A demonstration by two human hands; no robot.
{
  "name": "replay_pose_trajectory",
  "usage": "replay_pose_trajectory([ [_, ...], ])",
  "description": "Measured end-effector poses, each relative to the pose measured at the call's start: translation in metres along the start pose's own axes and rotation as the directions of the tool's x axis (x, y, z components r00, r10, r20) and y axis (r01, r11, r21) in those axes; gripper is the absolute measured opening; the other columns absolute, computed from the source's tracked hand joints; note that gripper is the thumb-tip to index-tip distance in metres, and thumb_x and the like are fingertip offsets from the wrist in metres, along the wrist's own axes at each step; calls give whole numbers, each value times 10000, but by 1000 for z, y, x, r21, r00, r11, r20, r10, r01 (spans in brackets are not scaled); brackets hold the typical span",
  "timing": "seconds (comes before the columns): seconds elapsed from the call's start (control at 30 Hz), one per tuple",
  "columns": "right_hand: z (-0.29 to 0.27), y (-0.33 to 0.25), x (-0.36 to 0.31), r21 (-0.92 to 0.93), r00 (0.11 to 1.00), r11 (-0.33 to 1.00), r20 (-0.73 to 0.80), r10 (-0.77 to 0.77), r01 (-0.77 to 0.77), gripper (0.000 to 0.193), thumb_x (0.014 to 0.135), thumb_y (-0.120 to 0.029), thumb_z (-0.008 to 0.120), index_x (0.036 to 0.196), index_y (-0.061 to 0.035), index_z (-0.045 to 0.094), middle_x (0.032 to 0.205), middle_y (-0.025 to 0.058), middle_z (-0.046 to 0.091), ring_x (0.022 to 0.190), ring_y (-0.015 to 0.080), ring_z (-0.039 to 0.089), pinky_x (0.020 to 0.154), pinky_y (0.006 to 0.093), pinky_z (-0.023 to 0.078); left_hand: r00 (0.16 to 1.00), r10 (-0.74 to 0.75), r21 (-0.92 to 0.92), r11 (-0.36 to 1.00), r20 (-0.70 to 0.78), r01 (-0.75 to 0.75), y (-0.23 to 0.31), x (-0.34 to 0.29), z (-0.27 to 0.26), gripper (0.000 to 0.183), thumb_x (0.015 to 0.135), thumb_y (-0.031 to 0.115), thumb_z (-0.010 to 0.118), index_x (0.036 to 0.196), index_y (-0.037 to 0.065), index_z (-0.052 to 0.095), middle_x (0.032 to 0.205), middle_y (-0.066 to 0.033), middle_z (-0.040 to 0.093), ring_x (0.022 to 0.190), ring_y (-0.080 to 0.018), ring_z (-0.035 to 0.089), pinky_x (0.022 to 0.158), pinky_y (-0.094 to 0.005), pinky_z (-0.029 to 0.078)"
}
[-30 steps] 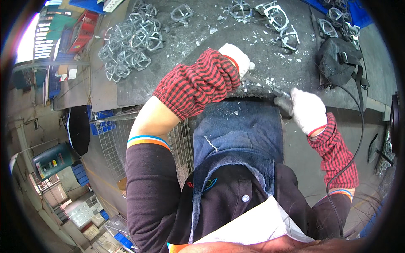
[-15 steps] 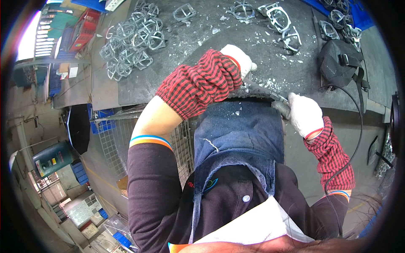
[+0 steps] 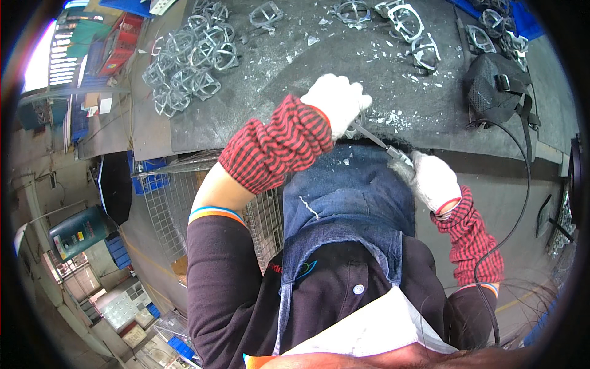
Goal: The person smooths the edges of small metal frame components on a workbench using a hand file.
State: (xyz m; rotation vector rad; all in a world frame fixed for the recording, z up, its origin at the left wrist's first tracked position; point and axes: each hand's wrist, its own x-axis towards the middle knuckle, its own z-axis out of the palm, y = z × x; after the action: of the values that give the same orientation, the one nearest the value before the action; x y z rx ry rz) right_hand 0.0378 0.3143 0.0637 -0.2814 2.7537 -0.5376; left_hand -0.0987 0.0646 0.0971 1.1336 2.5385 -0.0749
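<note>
My left hand (image 3: 335, 103), in a white knit glove, is closed on a silvery metal frame (image 3: 352, 131) at the near edge of the dark work table. Most of that frame is hidden under the glove. My right hand (image 3: 435, 182), gloved too, grips the handle end of a slim, file-like metal tool (image 3: 372, 137). Its thin blade points up and left and meets the frame beside my left fingers; the exact contact cannot be made out. Pale metal flakes (image 3: 396, 117) lie on the table near both hands.
A heap of metal frames (image 3: 193, 58) sits at the far left, with several loose frames (image 3: 405, 23) at the back. To the right is a black bag (image 3: 496, 86) with straps; a black cable (image 3: 527, 184) runs down from it. A wire cage (image 3: 166, 209) stands below the table's left side.
Both hands have shifted left and a little nearer to me. The tool's blade now slants more steeply, and more of the frame under my left hand shows.
</note>
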Motion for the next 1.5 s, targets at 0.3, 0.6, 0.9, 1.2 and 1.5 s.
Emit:
replay_pose_trajectory([
  [0.3, 20, -25, -9, 484, 622, 484, 764, 174, -730, 774, 1039, -698, 547, 914, 40, 744, 665, 113, 694, 451, 205, 636, 432, 344, 496, 954, -4, 10, 1000, -301, 7, 13, -35, 39, 428, 860, 120, 678, 1282, 65, 634, 1153, -127, 635, 1090, -316, 652, 955, -477, 514],
  [0.6, 20, -29, -19, 219, 913, 919, 324, 248, -327, 736, 1015, -715, 545, 973, -4, 730, 912, 269, 740, 870, 452, 732, 786, 528, 576, 910, -86, -32, 996, -406, 80, 15, -41, 62, 388, 867, 137, 698, 1245, 62, 649, 1120, -122, 651, 1049, -306, 664, 954, -483, 516],
  [0.9, -3, -39, -21, 287, 877, 890, 432, 209, -353, 614, 1005, -642, 639, 962, -33, 700, 806, 203, 729, 719, 384, 725, 675, 480, 572, 943, -57, -103, 994, -329, 24, -10, -48, 45, 628, 916, 166, 708, 1518, 296, 584, 1416, -193, 610, 1301, -387, 611, 1068, -489, 504],
  [1.2, -28, -25, -17, 547, 706, 488, 668, 235, -680, 443, 1039, -517, 663, 1162, -93, 700, 724, 33, 662, 532, 122, 610, 485, 290, 493, 905, -422, -235, 887, -59, 398, -30, -69, 15, 1259, 556, 401, 996, 1624, 123, 390, 1407, -256, 582, 1255, -442, 609, 1043, -525, 536],
  [1.5, -17, -44, 24, 588, 659, 446, 752, 6, -675, 527, 1062, -573, 585, 1107, -54, 665, 684, 60, 661, 459, 141, 616, 405, 301, 512, 708, -540, -311, 842, -456, 442, 22, -50, 115, 1141, 521, 388, 1018, 1470, 56, 479, 1309, -193, 613, 1174, -401, 628, 945, -516, 517],
])
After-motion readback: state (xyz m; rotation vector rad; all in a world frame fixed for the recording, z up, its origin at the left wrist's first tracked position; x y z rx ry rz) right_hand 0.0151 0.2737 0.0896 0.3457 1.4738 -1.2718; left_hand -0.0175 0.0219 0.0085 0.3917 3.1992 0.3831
